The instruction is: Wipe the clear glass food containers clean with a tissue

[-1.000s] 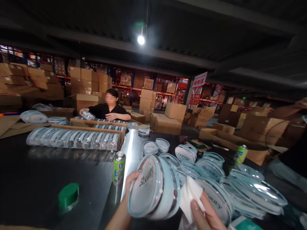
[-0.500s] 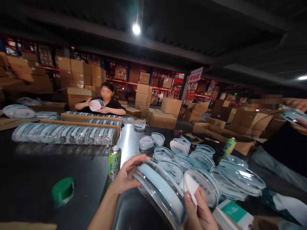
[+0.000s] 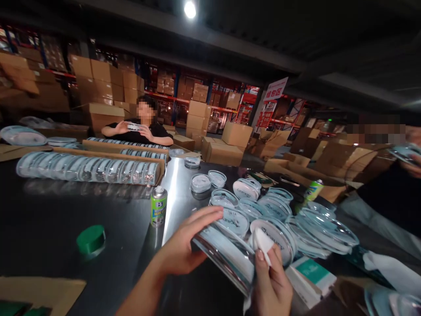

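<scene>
A clear, pale-blue oval case is held above the dark table, tilted with its side band facing up. My left hand grips its left end, fingers over the top edge and thumb beneath. At the other end, my right hand pinches a white cloth against the case. Behind and right of it lie several similar cases with dark lettering. A green-labelled spray can stands upright left of my hands.
A long row of clear cases lies at the left, near a green round lid. A white-and-green box is at the right. One person sits across the table; another is at the right.
The held case has turned so its side band faces up more. My left fingers have slid further over its top edge. The person across has tilted their case flat. The view has tipped downward.
</scene>
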